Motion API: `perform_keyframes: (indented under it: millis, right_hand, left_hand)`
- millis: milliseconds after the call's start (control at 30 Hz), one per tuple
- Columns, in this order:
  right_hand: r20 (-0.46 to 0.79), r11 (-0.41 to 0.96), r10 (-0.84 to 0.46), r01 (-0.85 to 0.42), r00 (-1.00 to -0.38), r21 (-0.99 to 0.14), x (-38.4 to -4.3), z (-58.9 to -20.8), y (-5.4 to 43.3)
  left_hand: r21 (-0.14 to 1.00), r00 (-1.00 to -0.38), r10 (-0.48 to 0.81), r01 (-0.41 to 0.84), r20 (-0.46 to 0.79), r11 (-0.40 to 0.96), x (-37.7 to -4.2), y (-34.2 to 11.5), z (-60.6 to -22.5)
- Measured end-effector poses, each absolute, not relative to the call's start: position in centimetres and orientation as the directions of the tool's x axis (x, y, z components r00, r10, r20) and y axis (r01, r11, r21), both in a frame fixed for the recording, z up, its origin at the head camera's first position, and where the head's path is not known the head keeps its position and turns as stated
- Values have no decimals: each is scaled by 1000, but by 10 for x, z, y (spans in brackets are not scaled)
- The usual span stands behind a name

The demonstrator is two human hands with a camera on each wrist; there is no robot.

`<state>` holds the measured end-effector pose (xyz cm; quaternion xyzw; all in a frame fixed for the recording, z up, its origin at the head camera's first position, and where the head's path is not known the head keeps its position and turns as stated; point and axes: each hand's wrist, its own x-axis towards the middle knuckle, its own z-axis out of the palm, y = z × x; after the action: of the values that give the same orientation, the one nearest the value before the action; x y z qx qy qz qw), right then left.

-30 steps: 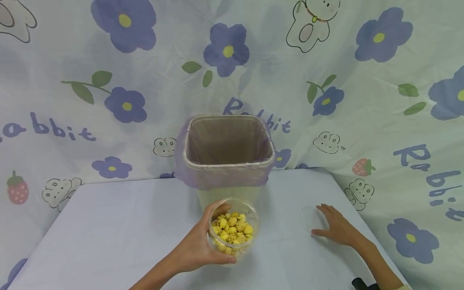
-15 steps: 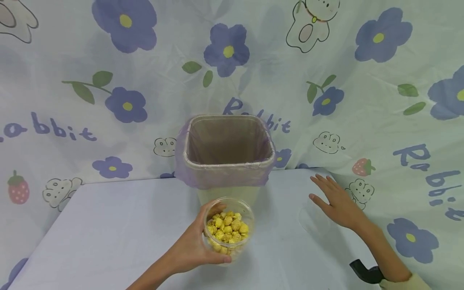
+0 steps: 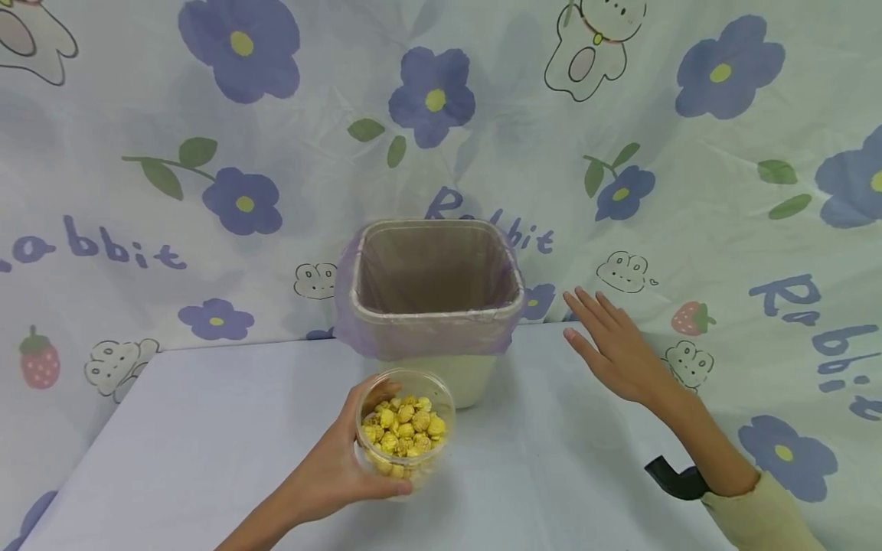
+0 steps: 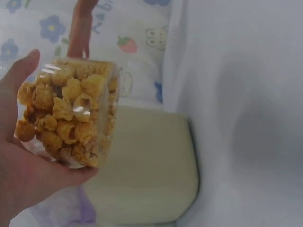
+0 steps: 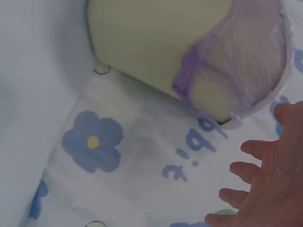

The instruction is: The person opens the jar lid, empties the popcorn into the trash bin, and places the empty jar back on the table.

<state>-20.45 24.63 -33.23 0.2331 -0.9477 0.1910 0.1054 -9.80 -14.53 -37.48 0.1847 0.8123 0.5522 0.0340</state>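
Note:
A clear plastic tub [image 3: 405, 428] of yellow popcorn is in my left hand [image 3: 338, 467], in front of the bin. Fingers and thumb curl round its side, and the open top tilts toward the head camera. In the left wrist view, popcorn [image 4: 61, 111] shows through the tub wall, with the left hand [image 4: 28, 165] wrapped about it. My right hand [image 3: 613, 348] is raised to the right of the bin, fingers straight and spread, holding nothing. The right wrist view shows that hand [image 5: 270, 170] beside the bin's bagged rim.
A cream bin [image 3: 475, 379] lined with a translucent purple bag [image 3: 427, 337] stands at the back middle of the white-covered table [image 3: 207, 436]. Behind and to the right hangs a flowered cloth [image 3: 331, 69]. A black curved piece [image 3: 678, 480] sits at the right wrist.
My left hand has moved left with the tub of popcorn. The right hand has risen up and away from the faint clear disc on the table, its fingers straightening.

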Motion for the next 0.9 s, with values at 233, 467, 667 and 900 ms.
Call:
perform_keyframes:
  millis: [233,467,667,900]
  right_hand:
    - [268,823,-433,-499,-861,-272,-219,-307,227]
    - [195,834,-451,-489,-871,-255,-239,-289,206]
    - [151,831,-470,-494,-870,-257,-256,-278,191]
    - [94,835,-482,-489,-871,-254,-275,-267,177]
  left_hand:
    - [876,-928,314,313,200,366,-96,-160,-368]
    - [860,-927,295,338,233,383,-95,-173,-360]
    - [858,-931,278,334,235,391,-94,-184,-351]
    - [833,-930,261,353,261,426,-91,-191,-337]
